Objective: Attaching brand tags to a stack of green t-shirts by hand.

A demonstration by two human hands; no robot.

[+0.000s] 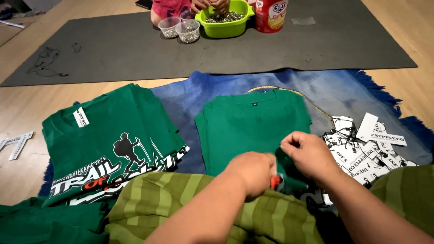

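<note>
A folded green shirt (253,122) lay on the blue rug (190,99), bare rug on both sides. Left hand (253,171) gripped a red tool (275,181) at its near hem; right hand (307,153) pinched the hem beside it.

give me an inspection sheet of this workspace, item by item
surface: blue fringed rug on a wooden floor, grey mat behind it
job's things: folded green shirt; pile of white tags to its right
clutter: stack of printed green shirts at left
grippers: left hand grips a small red tool at the shirt's lower edge; right hand pinches the fabric
cables: nothing seen
surroundings: another person's hands in a green bowl of small metal pieces, two clear cups, red canister
</note>
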